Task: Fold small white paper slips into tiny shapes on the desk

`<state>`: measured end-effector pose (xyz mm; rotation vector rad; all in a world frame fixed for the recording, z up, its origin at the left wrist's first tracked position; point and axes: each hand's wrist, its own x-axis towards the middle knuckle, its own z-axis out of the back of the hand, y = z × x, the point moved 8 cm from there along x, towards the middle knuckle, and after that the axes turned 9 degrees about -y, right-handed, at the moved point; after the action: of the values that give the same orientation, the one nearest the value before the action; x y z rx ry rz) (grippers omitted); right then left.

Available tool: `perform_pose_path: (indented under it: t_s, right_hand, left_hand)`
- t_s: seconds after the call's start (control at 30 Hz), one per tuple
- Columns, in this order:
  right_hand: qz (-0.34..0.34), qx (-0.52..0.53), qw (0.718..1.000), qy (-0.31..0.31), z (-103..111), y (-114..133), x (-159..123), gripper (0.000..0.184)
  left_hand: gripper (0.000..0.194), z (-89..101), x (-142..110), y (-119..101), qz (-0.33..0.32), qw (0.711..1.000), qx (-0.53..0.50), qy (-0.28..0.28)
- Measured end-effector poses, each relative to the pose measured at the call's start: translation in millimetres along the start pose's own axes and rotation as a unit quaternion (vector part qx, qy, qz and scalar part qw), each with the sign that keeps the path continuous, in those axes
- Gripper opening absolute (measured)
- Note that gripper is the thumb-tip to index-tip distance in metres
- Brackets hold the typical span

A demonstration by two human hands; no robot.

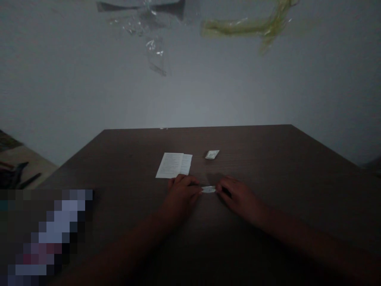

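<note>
A small strip of white printed paper is held by its two ends just above or on the dark table. My left hand pinches its left end between thumb and fingers. At its right end, my right hand is closed in a pinch. Just beyond my left hand lie white sheets of printed paper, one partly over another. A small folded piece of white paper rests farther back, beyond the strip. The print is too small to read.
The dark brown table reaches back to a grey wall. Clear tape and plastic and yellow tape stick to the wall. A pixelated area hides the front left. Dark objects lie beyond the table's left edge.
</note>
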<state>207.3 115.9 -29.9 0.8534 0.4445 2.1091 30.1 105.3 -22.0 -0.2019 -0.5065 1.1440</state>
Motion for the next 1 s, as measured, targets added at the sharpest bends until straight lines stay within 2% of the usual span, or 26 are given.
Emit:
perform_pose_path:
  t_s: [0.2,0.4,0.7,1.0]
  right_hand:
    - [0.027,-0.003,0.999,-0.017,2.3,4.8,-0.1,0.019]
    - [0.034,0.002,0.999,-0.021,2.7,2.6,-2.0,0.016]
    - [0.013,0.025,1.0,-0.002,5.1,2.2,-1.2,0.019]
    - [0.02,0.03,0.999,0.008,4.0,3.3,-2.2,0.023]
  left_hand:
    - [0.024,-3.8,-0.4,-1.5,-0.029,0.999,-0.019,-0.01]
    - [0.033,-5.2,-0.6,-3.7,-0.059,0.996,-0.061,-0.003]
    - [0.032,-0.1,-1.7,-7.7,-0.064,0.994,-0.088,-0.002]
    - [0.031,2.0,-0.6,-10.2,-0.062,0.994,-0.086,0.008]
